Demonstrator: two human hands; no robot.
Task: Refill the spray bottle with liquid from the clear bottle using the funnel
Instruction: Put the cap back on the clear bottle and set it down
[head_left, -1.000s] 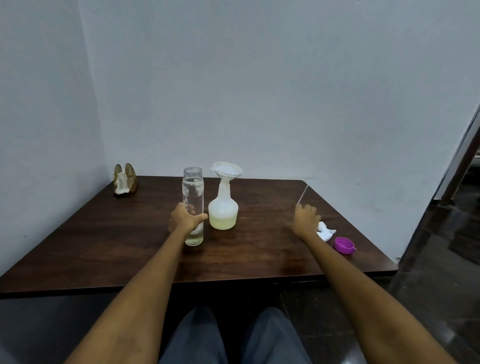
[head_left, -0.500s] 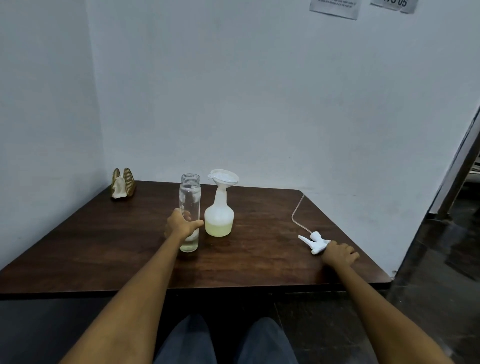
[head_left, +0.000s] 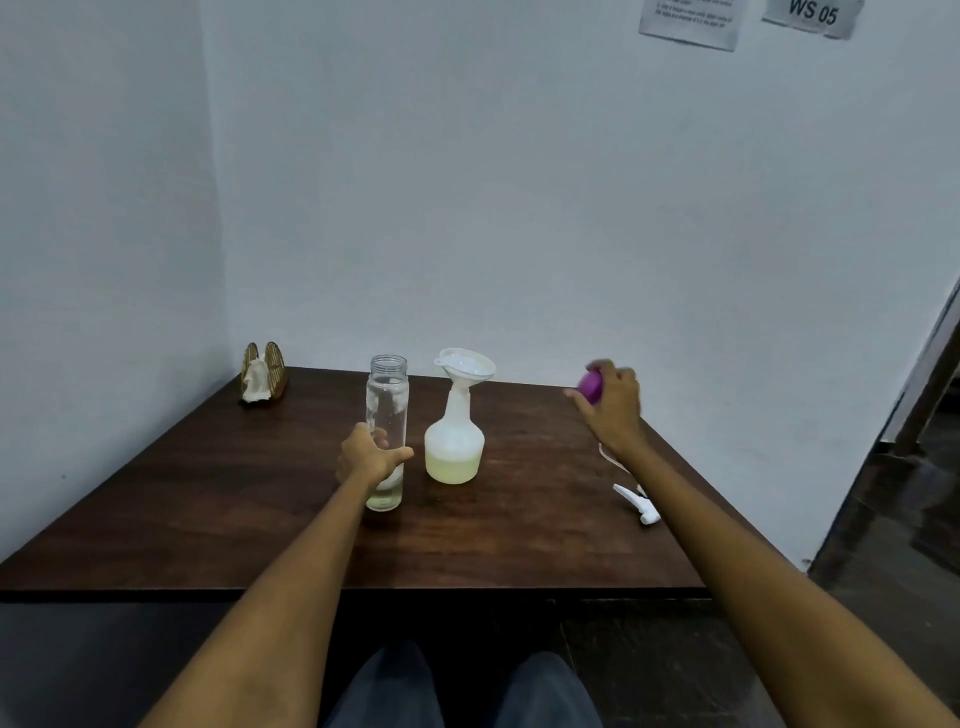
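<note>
My left hand (head_left: 370, 457) grips the clear bottle (head_left: 387, 431) low on its body, upright on the table (head_left: 208, 499) just beside the spray bottle (head_left: 453, 447), and my right hand (head_left: 610, 402) holds the purple cap (head_left: 591, 388) up in the air over the far right of the table. With the funnel (head_left: 466, 366) seated in the spray bottle's neck, pale liquid in its base and little left in the clear bottle, I judge the pouring finished and the capping in hand. Next I need that cap over the clear bottle's open mouth, then the funnel lifted out so the spray head (head_left: 638, 503) lying by my right forearm can go on.
</note>
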